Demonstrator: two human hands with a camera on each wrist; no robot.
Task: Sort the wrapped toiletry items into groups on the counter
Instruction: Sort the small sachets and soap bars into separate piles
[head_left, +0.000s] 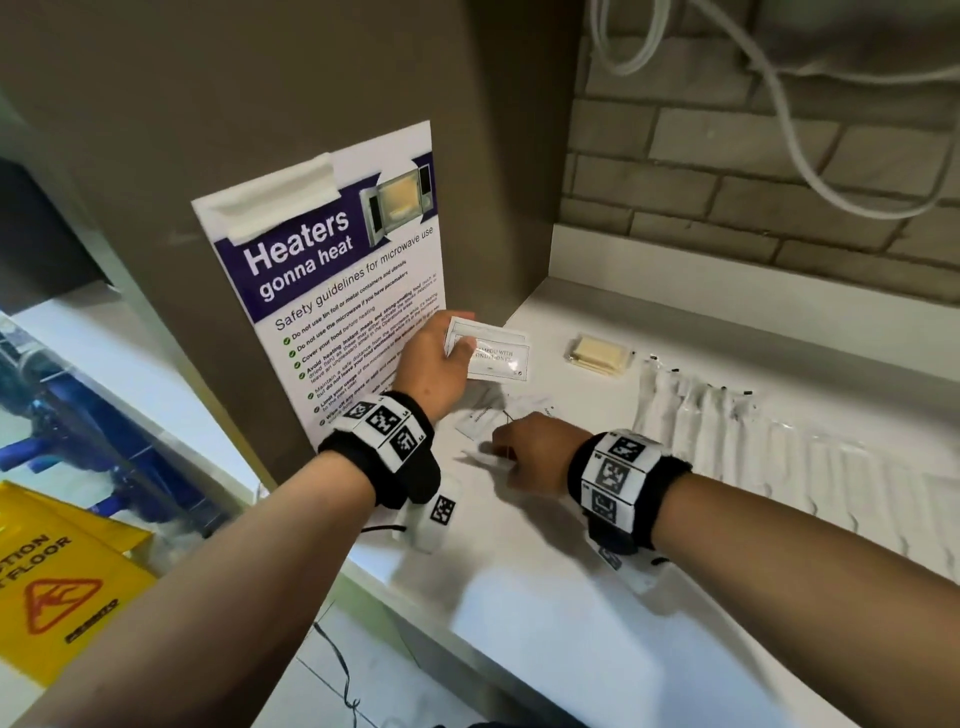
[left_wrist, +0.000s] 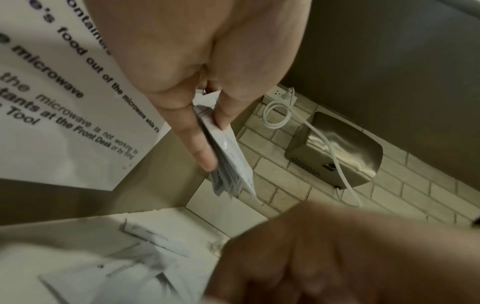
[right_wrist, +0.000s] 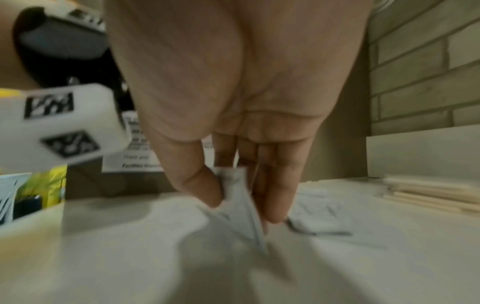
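L hand (head_left: 434, 366): holds a stack of flat white sachets (head_left: 491, 353) pinched btwn thumb and fingers, lifted off the counter (head_left: 545, 623) near its back-left corner, by the microwave poster (head_left: 332, 270).
R hand (head_left: 535, 452): thumb and fingers pinch one small white sachet (right_wrist: 239, 207) at its top; its lower corner looks to touch the counter, though blur makes that unsure.
Loose pile: more sachets (head_left: 483, 415) lie scattered on the counter btwn the two hands, near the left edge.
Sorted so far: cream packets (head_left: 600, 356) in a stack toward the back; long clear-wrapped items (head_left: 727, 431) in a row along the right side.
Step (my read): gathering like sachets into the L-hand stack.
Do it well: check the print matches before adding; lift clear of the pile so no neighbour drags along; slide it flat onto the stack w/ edges aligned; keep L pinch firm, as slick wrappers prob fan out.
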